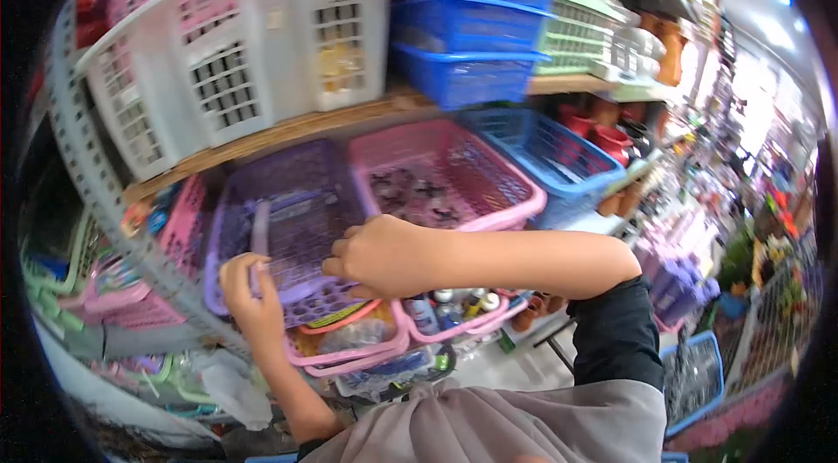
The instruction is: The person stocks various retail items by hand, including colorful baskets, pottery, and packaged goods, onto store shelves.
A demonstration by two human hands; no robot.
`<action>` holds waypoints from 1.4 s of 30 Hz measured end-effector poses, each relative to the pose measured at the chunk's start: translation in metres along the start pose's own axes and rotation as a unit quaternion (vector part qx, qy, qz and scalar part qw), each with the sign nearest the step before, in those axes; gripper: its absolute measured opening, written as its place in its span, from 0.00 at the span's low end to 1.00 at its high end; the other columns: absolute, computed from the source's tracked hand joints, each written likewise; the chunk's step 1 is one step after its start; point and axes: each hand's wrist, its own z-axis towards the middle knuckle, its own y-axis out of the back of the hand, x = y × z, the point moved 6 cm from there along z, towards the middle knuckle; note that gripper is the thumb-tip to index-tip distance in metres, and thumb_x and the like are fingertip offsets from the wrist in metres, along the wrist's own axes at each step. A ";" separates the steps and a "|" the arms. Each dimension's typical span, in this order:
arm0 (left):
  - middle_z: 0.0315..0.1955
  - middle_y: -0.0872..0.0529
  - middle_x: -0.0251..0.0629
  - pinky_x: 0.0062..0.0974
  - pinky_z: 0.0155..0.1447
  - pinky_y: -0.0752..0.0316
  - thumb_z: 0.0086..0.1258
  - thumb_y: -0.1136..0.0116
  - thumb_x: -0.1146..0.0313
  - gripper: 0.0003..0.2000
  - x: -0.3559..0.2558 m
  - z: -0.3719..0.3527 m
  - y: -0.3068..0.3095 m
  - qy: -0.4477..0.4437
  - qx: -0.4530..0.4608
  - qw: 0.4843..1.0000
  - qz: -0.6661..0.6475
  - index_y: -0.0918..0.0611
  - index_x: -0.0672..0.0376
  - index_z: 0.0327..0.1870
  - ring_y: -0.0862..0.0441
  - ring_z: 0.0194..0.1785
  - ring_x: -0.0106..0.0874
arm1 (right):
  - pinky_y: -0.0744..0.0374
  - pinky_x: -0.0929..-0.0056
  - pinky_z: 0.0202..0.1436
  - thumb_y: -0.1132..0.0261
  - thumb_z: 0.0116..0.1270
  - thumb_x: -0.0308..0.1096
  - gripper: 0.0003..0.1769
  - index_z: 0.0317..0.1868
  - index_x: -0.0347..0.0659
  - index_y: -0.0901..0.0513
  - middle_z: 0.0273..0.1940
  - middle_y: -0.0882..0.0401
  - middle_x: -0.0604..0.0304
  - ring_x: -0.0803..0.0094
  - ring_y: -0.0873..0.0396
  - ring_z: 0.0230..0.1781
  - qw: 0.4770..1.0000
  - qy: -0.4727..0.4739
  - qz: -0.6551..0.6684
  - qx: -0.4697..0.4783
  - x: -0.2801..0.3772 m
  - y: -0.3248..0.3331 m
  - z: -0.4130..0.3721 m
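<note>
My left hand point(251, 297) is at the front left of a purple plastic basket point(214, 245), its fingers bent toward the thumb. Whatever may be between those fingertips is too small to make out. A pale purple strip point(261, 230) shows inside the basket, just beyond that hand. Over the basket's front right side, my right hand point(380, 255) is curled with its knuckles up. The hand itself hides what its fingers may hold. To the right, a pink basket point(454, 144) contains small dark items point(419, 188).
Above stand a large white basket point(279, 53) and stacked blue baskets point(476, 22) on a wooden shelf point(349, 118). A perforated metal post point(105, 175) rises at left. Below are pink trays point(397, 336) with bottles and bagged goods. A blue basket point(559, 179) stands at right.
</note>
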 end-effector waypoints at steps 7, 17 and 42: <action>0.34 0.21 0.43 0.34 0.52 0.31 0.63 0.51 0.79 0.03 -0.138 -0.029 -0.079 -0.123 0.081 0.959 -0.242 0.24 0.65 0.33 0.25 0.42 0.39 | 0.21 0.61 0.38 0.34 0.58 0.40 0.16 0.43 0.40 0.22 0.32 0.23 0.57 0.57 0.20 0.36 0.981 -0.170 -0.021 -0.094 0.005 0.036 -0.162; 0.40 0.20 0.43 0.32 0.51 0.28 0.61 0.47 0.80 0.12 -0.325 -0.163 -0.190 -0.077 0.371 0.781 -0.496 0.22 0.62 0.46 0.21 0.44 0.39 | 0.22 0.60 0.39 0.37 0.64 0.42 0.16 0.48 0.42 0.21 0.35 0.20 0.53 0.55 0.20 0.37 0.832 -0.525 0.101 -0.144 0.090 0.037 -0.422; 0.42 0.20 0.44 0.29 0.59 0.30 0.64 0.48 0.77 0.08 -0.522 -0.243 -0.409 -0.174 0.494 0.627 -0.577 0.20 0.64 0.43 0.22 0.50 0.39 | 0.22 0.75 0.35 0.37 0.66 0.34 0.11 0.40 0.34 0.16 0.29 0.16 0.55 0.73 0.18 0.30 0.474 -0.774 0.032 -0.418 0.033 0.010 -0.705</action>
